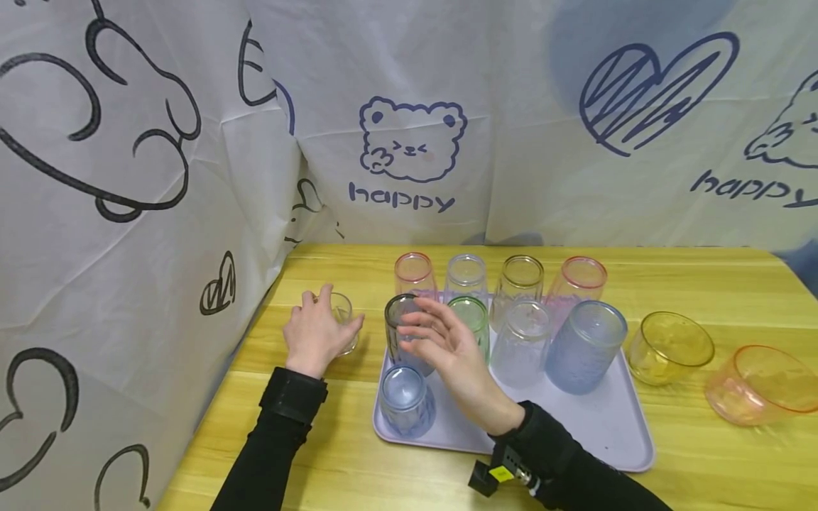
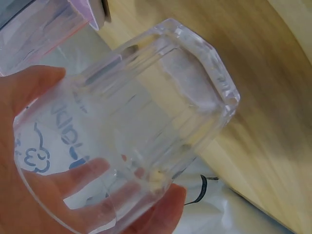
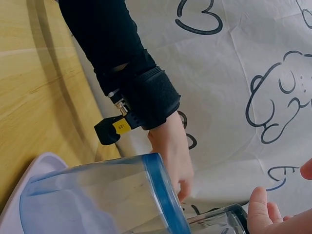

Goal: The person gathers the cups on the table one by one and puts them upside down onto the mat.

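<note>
At the left of the head view, my left hand (image 1: 313, 337) grips a clear faceted glass (image 2: 195, 73) over the wooden table. In the left wrist view its thumb and fingers wrap the rim end, and the thick base points toward the wood. My right hand (image 1: 460, 365) is over the lilac tray (image 1: 575, 443), its fingers loosely bent and holding nothing. Those fingertips overlap the dark-rimmed glass (image 1: 395, 337) in the head view. Just in front of that glass is a light blue glass (image 1: 405, 404), seen large in the right wrist view.
More glasses crowd the tray, among them a green-rimmed glass (image 1: 469, 319) and a big blue glass (image 1: 584, 355). A yellow glass (image 1: 667, 355) and an orange-pink glass (image 1: 760, 387) stand on the table to the right. A printed white cloth (image 1: 255, 177) hangs behind and at left.
</note>
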Demonstrator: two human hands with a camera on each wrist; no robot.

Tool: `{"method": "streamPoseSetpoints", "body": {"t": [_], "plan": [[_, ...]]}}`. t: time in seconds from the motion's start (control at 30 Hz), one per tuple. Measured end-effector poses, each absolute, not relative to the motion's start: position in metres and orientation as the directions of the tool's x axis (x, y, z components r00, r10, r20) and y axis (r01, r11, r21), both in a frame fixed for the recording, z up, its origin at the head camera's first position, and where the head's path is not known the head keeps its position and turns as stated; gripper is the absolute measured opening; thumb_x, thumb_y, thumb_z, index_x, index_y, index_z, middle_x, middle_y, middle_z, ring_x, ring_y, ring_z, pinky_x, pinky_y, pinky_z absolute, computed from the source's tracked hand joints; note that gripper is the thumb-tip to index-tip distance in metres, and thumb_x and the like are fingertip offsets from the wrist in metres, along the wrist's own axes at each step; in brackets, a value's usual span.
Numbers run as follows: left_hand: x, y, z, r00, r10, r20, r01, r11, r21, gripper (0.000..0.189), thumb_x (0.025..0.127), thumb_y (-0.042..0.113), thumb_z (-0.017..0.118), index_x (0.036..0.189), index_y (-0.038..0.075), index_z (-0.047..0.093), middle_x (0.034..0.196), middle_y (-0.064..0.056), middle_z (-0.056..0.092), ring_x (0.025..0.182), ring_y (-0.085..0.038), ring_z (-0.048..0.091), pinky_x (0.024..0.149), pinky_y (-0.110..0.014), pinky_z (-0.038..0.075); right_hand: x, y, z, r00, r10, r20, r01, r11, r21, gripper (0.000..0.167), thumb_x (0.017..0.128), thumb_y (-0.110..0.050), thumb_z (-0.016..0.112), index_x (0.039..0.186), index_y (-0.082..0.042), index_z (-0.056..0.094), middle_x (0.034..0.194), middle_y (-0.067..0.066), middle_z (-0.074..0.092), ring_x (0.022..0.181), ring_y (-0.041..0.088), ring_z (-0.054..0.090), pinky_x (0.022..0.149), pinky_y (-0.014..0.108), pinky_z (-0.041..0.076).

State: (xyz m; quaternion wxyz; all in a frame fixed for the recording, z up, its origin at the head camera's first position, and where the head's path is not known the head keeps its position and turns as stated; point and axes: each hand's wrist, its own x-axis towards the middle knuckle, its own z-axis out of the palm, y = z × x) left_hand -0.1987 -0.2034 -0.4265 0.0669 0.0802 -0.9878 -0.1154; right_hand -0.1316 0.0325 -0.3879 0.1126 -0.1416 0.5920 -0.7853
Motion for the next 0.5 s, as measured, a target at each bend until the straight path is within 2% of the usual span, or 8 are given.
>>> {"method": "streamPoseSetpoints", "body": {"t": [0.2, 0.5], "plan": [[-0.1986, -0.2031, -0.4287, -0.974, -0.17, 0.149, -0.132, 0.962, 0.239, 0.075, 0.085, 0.055, 0.069, 0.141, 0.009, 0.051, 0.127, -0.027, 0.056, 0.101, -0.052, 0.063, 0.076, -0.064, 0.055, -0.1315, 0.0327, -0.3877, -0.934, -0.349, 0.072, 0.028, -0.273, -0.961, 0.062, 0.092, 0.002, 0.051, 0.151, -0.003, 0.032, 0.141, 0.025, 0.048, 0.127, 0.03, 0.057, 0.101, 0.028, 0.055], [-0.1922, -0.2051, -0.4265, -0.97, -0.15, 0.189, -0.103, 0.966, 0.239, 0.072, 0.085, 0.054, 0.067, 0.139, 0.009, 0.053, 0.128, -0.027, 0.057, 0.099, -0.05, 0.064, 0.07, -0.063, 0.056, -0.1309, 0.0338, -0.3878, -0.935, -0.347, 0.075, 0.03, -0.288, -0.957, 0.061, 0.093, 0.003, 0.051, 0.15, -0.002, 0.033, 0.139, 0.024, 0.048, 0.124, 0.022, 0.058, 0.101, 0.026, 0.054]]}}
